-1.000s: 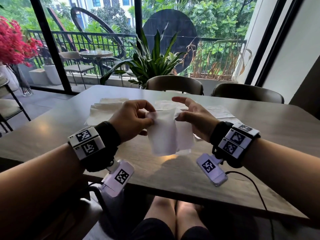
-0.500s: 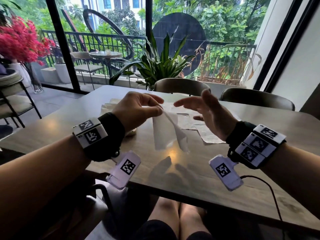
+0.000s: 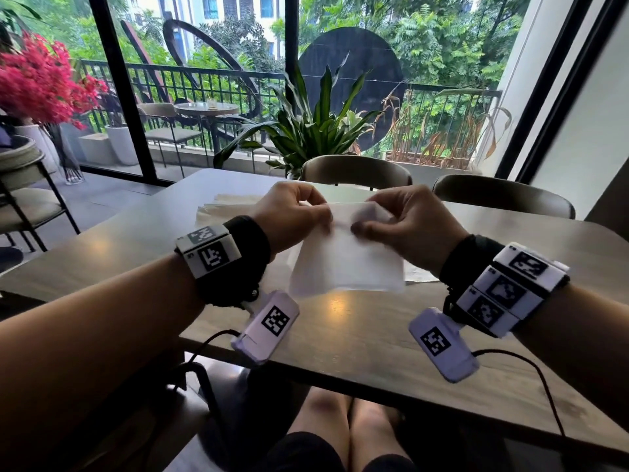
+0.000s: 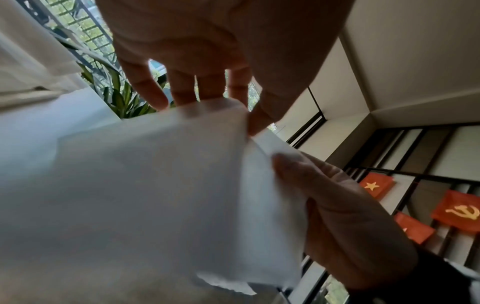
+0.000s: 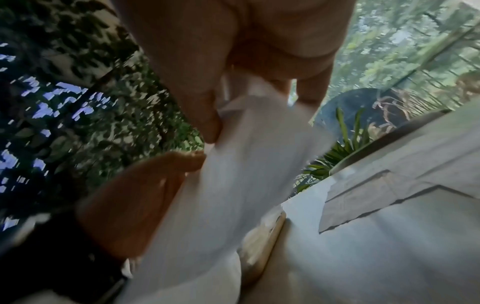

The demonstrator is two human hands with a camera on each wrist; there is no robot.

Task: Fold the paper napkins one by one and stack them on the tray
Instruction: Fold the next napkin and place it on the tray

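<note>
The person holds one white napkin in the air above the wooden table, in front of the chest, with both hands at its upper edge. The left hand pinches the upper left part between thumb and curled fingers, and the right hand pinches the upper right part in the same way; in the left wrist view the left fingers lie behind the paper and the thumb lies on the side that faces the camera. The sheet hangs down from the two grips, with its free lower edge just above the table. Its long axis seems to run from left to right, and its broad face looks toward the person, but the paper is blurred, so I cannot say this for sure. To do this fold well, I think the hands should bring the corners exactly together, keep the upper edge stretched so the thin paper does not wrinkle, and then press the crease flat on the table. More napkins lie on the far left side of the table, behind the left hand, and some flat sheets are at the right. I cannot see the tray clearly.
</note>
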